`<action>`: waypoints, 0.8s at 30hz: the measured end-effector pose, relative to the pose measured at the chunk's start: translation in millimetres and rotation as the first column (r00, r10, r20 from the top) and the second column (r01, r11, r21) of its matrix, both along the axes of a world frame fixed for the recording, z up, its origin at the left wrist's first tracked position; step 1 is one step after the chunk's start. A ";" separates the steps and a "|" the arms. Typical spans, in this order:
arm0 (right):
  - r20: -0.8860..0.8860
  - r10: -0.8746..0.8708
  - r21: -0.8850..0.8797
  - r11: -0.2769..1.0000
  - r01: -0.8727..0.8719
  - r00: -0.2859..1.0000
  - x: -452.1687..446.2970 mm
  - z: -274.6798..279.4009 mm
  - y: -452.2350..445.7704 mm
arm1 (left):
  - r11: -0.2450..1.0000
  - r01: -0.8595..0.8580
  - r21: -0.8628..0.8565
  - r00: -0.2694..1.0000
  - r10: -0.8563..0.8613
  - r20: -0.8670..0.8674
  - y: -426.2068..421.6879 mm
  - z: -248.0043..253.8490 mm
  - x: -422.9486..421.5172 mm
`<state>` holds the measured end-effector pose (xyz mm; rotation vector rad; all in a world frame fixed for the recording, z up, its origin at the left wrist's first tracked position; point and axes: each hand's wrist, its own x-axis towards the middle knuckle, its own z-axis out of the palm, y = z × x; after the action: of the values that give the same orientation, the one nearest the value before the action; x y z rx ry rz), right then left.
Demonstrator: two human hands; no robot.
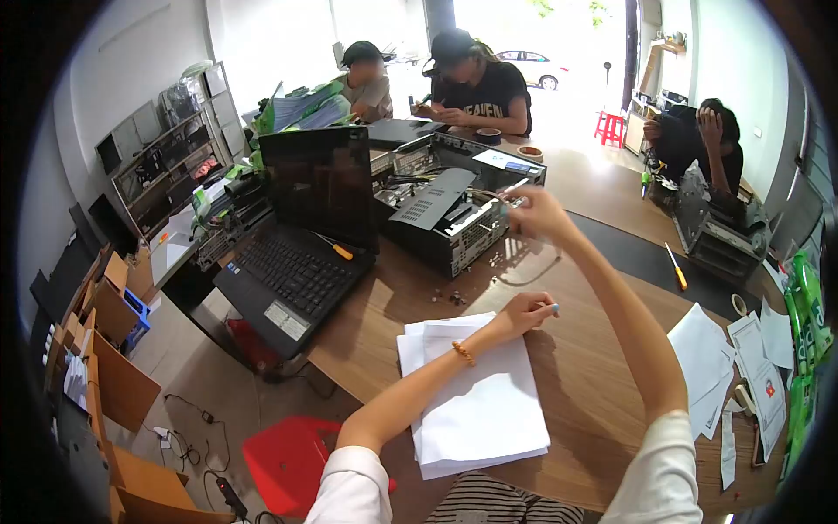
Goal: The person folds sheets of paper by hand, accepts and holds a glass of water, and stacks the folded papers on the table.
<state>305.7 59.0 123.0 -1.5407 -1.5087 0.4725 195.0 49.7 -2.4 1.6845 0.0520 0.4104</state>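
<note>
My left hand (524, 318) rests at the top edge of a stack of white paper (480, 402), a beaded bracelet on its wrist. Its fingers are curled, and a small light-blue tip shows at them; what it belongs to is unclear. Raised beside the front corner of an opened desktop computer case (471, 236), my right hand (539, 215) is closed in a pinch, slightly blurred. Something thin and pale pokes out near its fingertips, too small to name. A dark perforated metal panel (434, 203) lies tilted on the case. Small screws (456, 298) are scattered on the table below.
An open black laptop (292, 271) stands left, with an orange-handled screwdriver (340, 251) on it. Another screwdriver (676, 266) lies right, near loose papers (703, 367) and a second metal case (720, 236). Several people sit across the table. A red stool (284, 463) stands below left.
</note>
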 end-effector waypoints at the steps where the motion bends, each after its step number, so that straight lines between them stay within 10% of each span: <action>1: 0.002 -0.045 0.025 0.999 0.045 0.999 6.1 3.2 28.1 | 1.000 -0.005 -0.001 1.000 0.005 -0.003 -1.2 1.2 -1.0; 7: -0.499 0.093 0.104 0.993 -0.048 0.861 -1.6 10.6 102.0 | 0.985 -0.108 0.134 0.991 0.096 0.089 -6.8 2.6 -3.6; 10: -0.842 0.356 0.419 0.905 0.075 0.404 10.4 0.6 126.7 | 0.984 -0.081 0.161 0.995 0.071 0.071 -2.1 -4.9 -5.2; 15: -0.608 0.733 0.794 0.564 0.227 0.305 63.8 -45.0 111.1 | 0.996 0.056 -0.064 0.998 -0.053 0.040 0.4 -6.4 -0.1; 21: -0.923 0.385 0.331 0.812 0.481 -0.013 119.4 -106.1 36.9 | 0.997 0.003 0.072 0.991 0.007 -0.134 -9.5 10.1 -6.7; 24: -0.866 0.454 0.235 0.737 0.634 -0.208 142.1 -126.1 54.1 | 0.997 0.016 0.069 0.981 -0.002 -0.196 -9.4 15.1 -7.8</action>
<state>447.8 113.1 -3.1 -0.1454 0.0322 0.6672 187.2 40.3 12.6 1.7902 0.1770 0.2408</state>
